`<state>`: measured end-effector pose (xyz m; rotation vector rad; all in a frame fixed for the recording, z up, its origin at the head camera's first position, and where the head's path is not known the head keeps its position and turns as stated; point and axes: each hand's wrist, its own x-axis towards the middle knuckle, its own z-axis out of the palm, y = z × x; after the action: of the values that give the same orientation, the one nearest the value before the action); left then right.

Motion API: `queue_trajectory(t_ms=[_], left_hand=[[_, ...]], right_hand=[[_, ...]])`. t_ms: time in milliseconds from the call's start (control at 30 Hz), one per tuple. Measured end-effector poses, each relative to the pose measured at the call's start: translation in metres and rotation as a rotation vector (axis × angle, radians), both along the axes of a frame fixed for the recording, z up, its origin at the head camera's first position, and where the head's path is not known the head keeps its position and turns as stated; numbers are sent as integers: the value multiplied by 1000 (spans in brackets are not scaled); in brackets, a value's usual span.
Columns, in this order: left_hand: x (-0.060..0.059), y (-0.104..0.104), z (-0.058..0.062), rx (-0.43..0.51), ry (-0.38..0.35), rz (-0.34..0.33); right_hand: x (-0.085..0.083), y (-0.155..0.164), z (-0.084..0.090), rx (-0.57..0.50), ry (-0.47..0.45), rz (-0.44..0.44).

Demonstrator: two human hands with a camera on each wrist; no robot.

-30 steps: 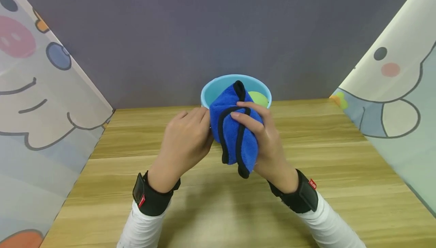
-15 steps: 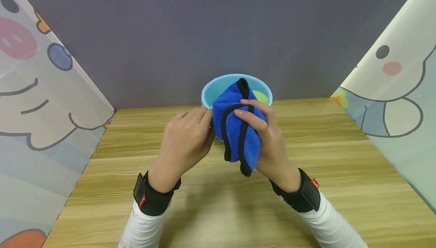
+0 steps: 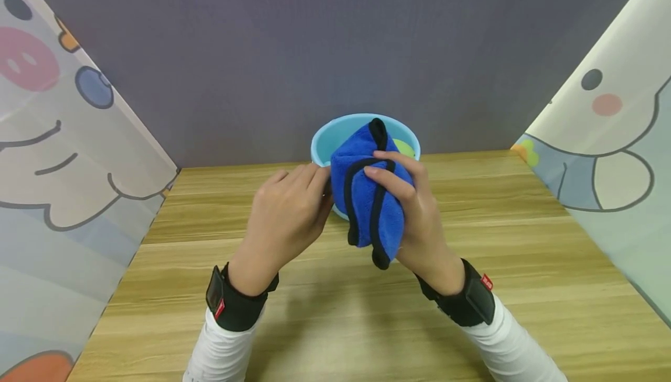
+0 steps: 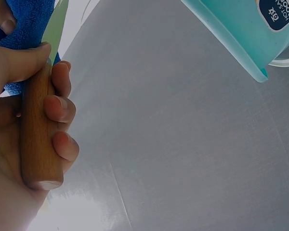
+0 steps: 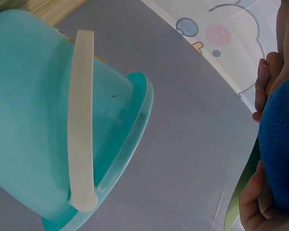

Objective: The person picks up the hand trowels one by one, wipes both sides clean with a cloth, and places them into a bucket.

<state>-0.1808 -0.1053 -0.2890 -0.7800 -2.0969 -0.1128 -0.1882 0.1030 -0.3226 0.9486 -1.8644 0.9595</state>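
blue cloth (image 3: 373,201) in right hand (image 3: 419,219), wooden handle (image 4: 37,130) in left hand (image 3: 285,213)

Head cam looks fwd and down over the table (image 3: 335,312), bucket (image 3: 325,137) at 12 o'clock. Both wrist cams sit close, angled up; all three share bucket and blue cloth (image 3: 372,201).

A blue cloth (image 3: 373,198) with black edging is sitting bunched and folded in the right hand (image 3: 414,219), wrapping the pale green blade (image 4: 53,26) of a tool. The left hand (image 3: 285,219) is gripping its smooth wooden handle (image 4: 37,134), which is pointing away from the cloth.
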Motion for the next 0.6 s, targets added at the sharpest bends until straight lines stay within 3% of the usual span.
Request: queue_trajectory(t_ms=[600], left_hand=[[0, 0, -1, 10, 5, -3]], right_hand=[[0, 2, -1, -11, -21, -12]])
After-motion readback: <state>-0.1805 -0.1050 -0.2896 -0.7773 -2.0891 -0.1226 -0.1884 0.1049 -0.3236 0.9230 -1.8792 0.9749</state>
